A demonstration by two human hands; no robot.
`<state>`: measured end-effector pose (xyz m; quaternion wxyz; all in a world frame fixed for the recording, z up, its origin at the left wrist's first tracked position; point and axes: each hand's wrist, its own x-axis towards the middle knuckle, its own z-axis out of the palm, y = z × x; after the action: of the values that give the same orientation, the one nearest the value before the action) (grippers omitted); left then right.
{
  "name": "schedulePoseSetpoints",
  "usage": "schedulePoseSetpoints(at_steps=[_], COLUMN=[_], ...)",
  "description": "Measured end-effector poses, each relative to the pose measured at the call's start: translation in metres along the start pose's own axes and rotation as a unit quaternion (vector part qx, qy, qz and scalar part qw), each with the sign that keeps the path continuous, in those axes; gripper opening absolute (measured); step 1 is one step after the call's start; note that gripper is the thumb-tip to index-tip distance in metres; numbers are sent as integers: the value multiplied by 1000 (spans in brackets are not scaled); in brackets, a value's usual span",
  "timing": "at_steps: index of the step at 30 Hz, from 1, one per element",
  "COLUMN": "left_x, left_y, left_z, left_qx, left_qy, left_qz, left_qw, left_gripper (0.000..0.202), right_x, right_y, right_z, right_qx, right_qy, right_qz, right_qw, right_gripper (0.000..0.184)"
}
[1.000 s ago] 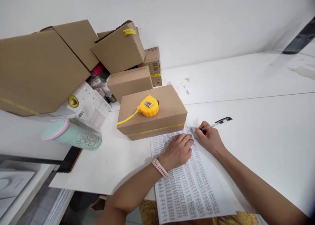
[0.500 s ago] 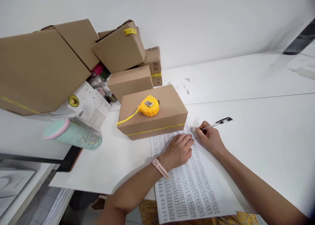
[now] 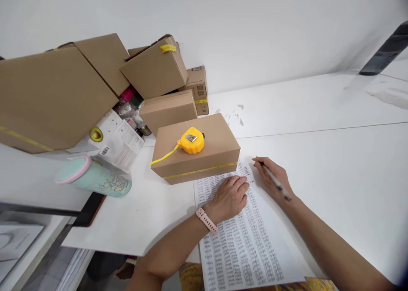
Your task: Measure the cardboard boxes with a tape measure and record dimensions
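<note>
A sheet of paper [image 3: 236, 257] covered in columns of small handwriting lies on the white table, its lower edge reaching over my lap. My left hand [image 3: 231, 197] rests flat on its upper part, fingers loosely spread, a pink band on the wrist. Just right of the sheet's top, my right hand [image 3: 270, 176] grips a pen [image 3: 276, 181], whose back end is tilted toward my forearm and blurred. Beyond my left hand sits a closed cardboard box [image 3: 197, 159] with yellow tape along its front, over the paper's top edge. A yellow tape measure [image 3: 192, 140] lies on it, its strip partly pulled out.
Several cardboard boxes [image 3: 156, 70] are stacked at the back left, beside a large box [image 3: 54, 100]. A white package [image 3: 119, 142] with an avocado picture and a mint tumbler [image 3: 95, 176] stand at the left. A dark cylindrical object [image 3: 385, 49] is at the far right.
The pen has swung in my right hand, its back end moving from up-right to down-right over the wrist. My left hand stays on the paper. The view has shifted slightly.
</note>
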<state>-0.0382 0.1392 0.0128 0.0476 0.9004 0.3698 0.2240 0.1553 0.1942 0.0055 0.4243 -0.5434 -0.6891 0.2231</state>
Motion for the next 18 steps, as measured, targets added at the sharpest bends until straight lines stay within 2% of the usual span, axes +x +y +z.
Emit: schedulePoseSetpoints(at_steps=[2, 3, 5, 7, 10, 12, 14, 16, 18], left_x=[1, 2, 2, 1, 1, 4, 9, 16, 21], left_y=[1, 2, 4, 5, 4, -1, -9, -21, -31], left_z=[-1, -3, -10, -23, -53, -76, -100, -119, -134], left_qx=[6, 12, 33, 71, 161, 213, 230, 197, 130], left_qy=[42, 81, 187, 291, 398, 443, 441, 388, 319], left_qz=[15, 26, 45, 48, 1, -78, -185, -293, -374], left_qw=[999, 996, 981, 953, 903, 867, 847, 852, 861], left_gripper=[26, 25, 24, 26, 30, 33, 45, 68, 79], right_x=[1, 2, 3, 3, 4, 4, 5, 6, 7], right_y=[8, 12, 20, 27, 34, 37, 39, 40, 39], right_z=[-2, -2, 1, 4, 9, 11, 12, 13, 13], right_qx=[-59, -89, -147, -188, -210, -207, -196, -177, -152], right_qy=[-31, -45, -59, -59, -51, -46, -39, -35, -32], right_qz=[-71, -101, -141, -164, -174, -166, -152, -133, -110], right_qw=[995, 990, 977, 967, 961, 963, 968, 975, 982], right_gripper=[32, 38, 48, 57, 67, 67, 60, 50, 43])
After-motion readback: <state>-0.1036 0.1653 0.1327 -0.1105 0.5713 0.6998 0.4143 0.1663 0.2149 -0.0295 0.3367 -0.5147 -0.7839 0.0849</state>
